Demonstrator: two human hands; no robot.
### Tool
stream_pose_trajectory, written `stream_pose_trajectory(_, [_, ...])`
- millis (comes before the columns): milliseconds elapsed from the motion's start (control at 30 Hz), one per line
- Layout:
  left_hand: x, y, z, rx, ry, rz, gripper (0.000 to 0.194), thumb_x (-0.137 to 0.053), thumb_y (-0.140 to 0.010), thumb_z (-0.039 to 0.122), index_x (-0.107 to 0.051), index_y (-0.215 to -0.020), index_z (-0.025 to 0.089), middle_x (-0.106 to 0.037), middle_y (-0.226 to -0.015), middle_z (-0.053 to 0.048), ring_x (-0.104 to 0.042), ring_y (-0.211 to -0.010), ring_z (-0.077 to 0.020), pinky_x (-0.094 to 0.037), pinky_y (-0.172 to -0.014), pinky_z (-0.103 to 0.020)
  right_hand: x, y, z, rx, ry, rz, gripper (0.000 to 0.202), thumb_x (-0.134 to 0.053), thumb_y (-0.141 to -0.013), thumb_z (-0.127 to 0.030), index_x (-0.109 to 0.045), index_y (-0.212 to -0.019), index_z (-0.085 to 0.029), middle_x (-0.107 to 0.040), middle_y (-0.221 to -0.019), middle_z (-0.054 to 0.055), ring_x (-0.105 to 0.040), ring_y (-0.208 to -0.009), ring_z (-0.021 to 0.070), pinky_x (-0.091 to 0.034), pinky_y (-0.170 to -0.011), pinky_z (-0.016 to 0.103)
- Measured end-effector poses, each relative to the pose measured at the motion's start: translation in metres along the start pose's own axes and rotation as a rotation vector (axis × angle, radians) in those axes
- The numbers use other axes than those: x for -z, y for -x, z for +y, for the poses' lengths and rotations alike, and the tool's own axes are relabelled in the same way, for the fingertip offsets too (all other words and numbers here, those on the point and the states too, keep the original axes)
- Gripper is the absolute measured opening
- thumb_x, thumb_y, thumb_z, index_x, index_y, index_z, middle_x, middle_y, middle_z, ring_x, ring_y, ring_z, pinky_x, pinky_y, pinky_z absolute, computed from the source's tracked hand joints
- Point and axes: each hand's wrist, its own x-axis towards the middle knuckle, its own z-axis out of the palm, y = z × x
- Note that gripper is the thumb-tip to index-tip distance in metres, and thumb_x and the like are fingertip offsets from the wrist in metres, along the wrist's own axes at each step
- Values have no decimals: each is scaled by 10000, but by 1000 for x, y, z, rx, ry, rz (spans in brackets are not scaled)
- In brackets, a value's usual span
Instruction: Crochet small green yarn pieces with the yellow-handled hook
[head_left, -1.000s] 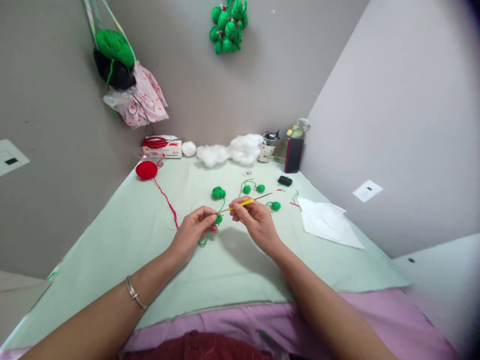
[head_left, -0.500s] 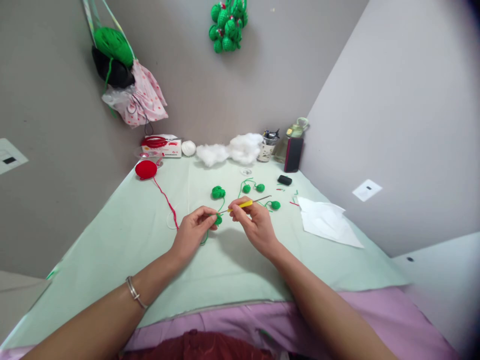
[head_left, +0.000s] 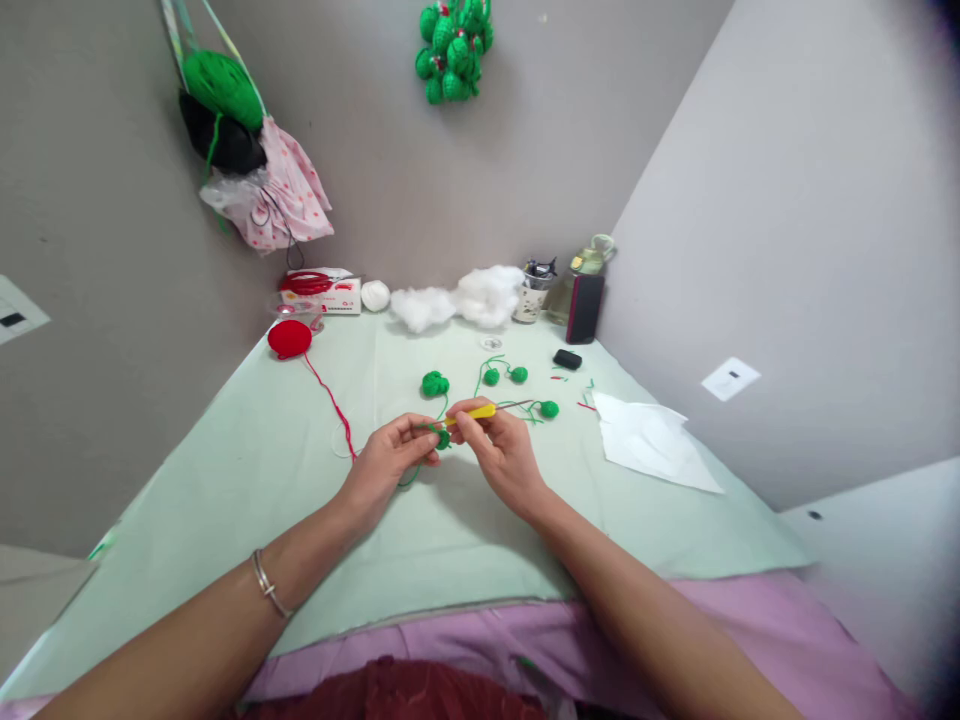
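My left hand is closed on a small green crochet piece, pinched between thumb and fingers. In my right hand is a crochet hook with a yellow handle, held like a pen. The hook's left tip reaches the green piece; its other metal end points right. Whether a loop is on the tip I cannot tell. A green yarn strand runs from my left hand up toward a small ball of green yarn. Small green crocheted balls with yarn tails lie beyond my right hand.
A red yarn ball trails a strand toward my left forearm. White stuffing, a pen cup, a bottle and a phone stand along the back. White paper lies right. Scissors rest on a box.
My right hand and the hook have shifted slightly left, closer to my left hand, and the hook lies flatter. The green piece remains in my left hand.
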Motion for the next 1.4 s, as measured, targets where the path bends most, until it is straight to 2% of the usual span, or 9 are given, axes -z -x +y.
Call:
stream_pose_trajectory(233, [5,-1,0,80,114,-43,303,-914,-723,366,-724,-846,164,-665,-797,15,-617,-710,-111,-513,-762,-248,2,-2,2,-18,-70,73,357,-676,-926,-559,-723,-905,-206,-743,-853,48,-690,-689,157,-609,-706,310])
stream_pose_trajectory(600, [5,-3,-1,136,149,-41,330,-947,-673,333,-726,-849,163,-685,-751,25,-637,-665,-101,-523,-720,-231,3,-6,6,-34,-98,164,386,-706,-887,-583,-723,-872,-198,-721,-831,37,-665,-696,152,-605,-700,317])
stream_pose_trajectory(833, [4,-1,1,141,154,-30,327,-949,-675,348,-732,-834,162,-685,-745,22,-642,-668,-102,-535,-715,-226,11,-8,1,-90,-159,224,315,-700,-909,-503,-720,-859,-193,-690,-739,10,-618,-624,121,-538,-629,271])
stream_pose_trajectory(1033, [5,-2,0,138,153,-29,310,-936,-690,346,-737,-842,163,-685,-752,20,-648,-680,-102,-533,-711,-213,15,-12,2,-150,-223,219,313,-697,-901,-495,-709,-831,-190,-674,-695,1,-594,-586,112,-510,-621,268])
stream_pose_trajectory(1200, [4,-2,1,146,149,-27,304,-935,-684,335,-732,-834,165,-679,-758,22,-641,-671,-102,-536,-713,-223,13,-12,1,-172,-218,207,313,-768,-845,-488,-712,-802,-183,-654,-674,-3,-556,-572,105,-463,-574,254])
stream_pose_trajectory(1400, [5,-1,2,143,135,-24,304,-927,-685,340,-731,-836,163,-681,-750,17,-642,-677,-111,-531,-716,-233,15,-12,0,-175,-252,207,343,-751,-850,-521,-696,-784,-190,-646,-667,-10,-555,-557,102,-492,-603,265])
